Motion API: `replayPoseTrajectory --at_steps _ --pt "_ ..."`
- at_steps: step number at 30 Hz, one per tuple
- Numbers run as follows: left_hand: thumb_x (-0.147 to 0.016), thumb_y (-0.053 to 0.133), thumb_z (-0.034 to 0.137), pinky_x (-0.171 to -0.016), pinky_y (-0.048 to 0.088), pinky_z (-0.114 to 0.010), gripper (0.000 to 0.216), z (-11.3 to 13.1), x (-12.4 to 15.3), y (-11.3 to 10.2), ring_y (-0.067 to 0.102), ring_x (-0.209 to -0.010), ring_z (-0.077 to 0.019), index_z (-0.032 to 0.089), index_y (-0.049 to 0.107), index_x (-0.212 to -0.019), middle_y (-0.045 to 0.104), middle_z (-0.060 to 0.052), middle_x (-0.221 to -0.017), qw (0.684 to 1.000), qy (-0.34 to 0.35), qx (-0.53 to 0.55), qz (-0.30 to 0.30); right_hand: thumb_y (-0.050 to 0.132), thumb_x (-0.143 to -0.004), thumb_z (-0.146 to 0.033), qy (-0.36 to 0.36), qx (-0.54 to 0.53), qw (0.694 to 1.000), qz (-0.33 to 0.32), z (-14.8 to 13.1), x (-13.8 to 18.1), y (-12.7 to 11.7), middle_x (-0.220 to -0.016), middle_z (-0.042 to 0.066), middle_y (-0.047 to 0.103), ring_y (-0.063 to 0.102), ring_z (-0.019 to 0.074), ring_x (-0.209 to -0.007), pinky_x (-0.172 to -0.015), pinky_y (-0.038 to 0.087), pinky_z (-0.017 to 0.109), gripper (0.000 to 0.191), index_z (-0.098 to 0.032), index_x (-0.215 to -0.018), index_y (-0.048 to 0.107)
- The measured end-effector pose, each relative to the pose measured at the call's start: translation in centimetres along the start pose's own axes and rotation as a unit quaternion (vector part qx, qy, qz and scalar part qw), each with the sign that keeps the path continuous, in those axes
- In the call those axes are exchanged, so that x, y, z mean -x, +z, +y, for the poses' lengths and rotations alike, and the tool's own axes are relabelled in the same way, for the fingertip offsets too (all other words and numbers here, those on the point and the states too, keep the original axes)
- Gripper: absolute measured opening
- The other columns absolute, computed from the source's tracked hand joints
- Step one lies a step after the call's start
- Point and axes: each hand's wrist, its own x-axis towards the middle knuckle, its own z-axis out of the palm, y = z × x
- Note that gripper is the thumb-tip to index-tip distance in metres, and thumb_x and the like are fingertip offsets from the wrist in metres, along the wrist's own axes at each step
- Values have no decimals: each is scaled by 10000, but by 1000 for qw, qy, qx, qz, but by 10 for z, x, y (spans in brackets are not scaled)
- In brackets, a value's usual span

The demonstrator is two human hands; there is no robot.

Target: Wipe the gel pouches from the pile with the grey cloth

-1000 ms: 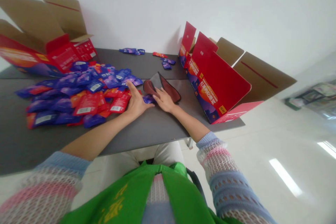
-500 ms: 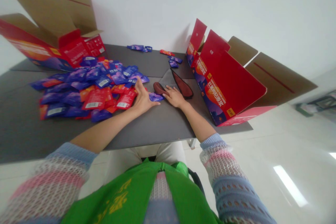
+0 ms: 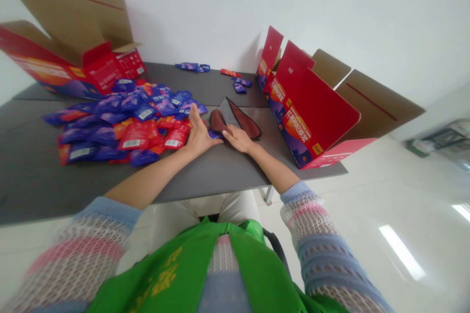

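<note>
My left hand (image 3: pixel 199 136) stands on its edge at the right side of a pile of sachets (image 3: pixel 110 132). Its fingers point up and away, its thumb is spread to the right, and the hand is open. A purple sachet (image 3: pixel 214 134) shows in part between my two hands. My right hand (image 3: pixel 239 139) has its fingers closed on the near edge of a brown-and-grey cloth piece with dark trim, perhaps a small pouch. The cloth's brown flap (image 3: pixel 217 121) curls up at the left, and its brown right part (image 3: pixel 246 120) lies flat on the table.
An open red carton (image 3: pixel 312 107) stands at the right, flaps raised. Another open carton (image 3: pixel 97 71) is behind the pile at the left. Several loose purple sachets (image 3: pixel 240 87) and a red sachet (image 3: pixel 230 73) lie near the wall. The grey table's (image 3: pixel 205 181) front edge is close to me.
My right hand has gone from lying flat on the cloth to gripping its near edge, and the brown flap is lifted more. My left hand has barely moved. The view has shifted slightly.
</note>
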Motion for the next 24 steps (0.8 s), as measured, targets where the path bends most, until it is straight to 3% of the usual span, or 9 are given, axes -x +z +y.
replayPoseTrajectory --at_steps 3,16,24 --pt "-517 927 448 -1236 92 -579 1571 1 -1 -2 -64 -1538 -411 115 -208 -1551 -80 -287 -1643 999 30 -28 -7 340 -1034 -446 -75 40 995 -50 -7 -2 9 -1508 119 516 326 218 -1497 -1238 204 442 539 -138 -1434 530" --pt "-418 967 481 -1205 133 -635 1632 0 0 2 -6 -1523 -467 110 -131 -1567 12 -333 -1613 999 23 -31 14 420 -1009 -463 -46 74 996 -27 15 -9 8 -1480 121 547 376 228 -1471 -1218 255 476 565 -164 -1486 473" --pt "-428 976 431 -1200 245 -585 1643 -1 1 3 12 -1536 -429 148 -162 -1579 -66 -299 -1632 1000 6 -21 -3 405 -1023 -438 74 114 991 0 23 -13 3 -1529 105 492 351 254 -1483 -1221 240 512 568 -159 -1519 418"
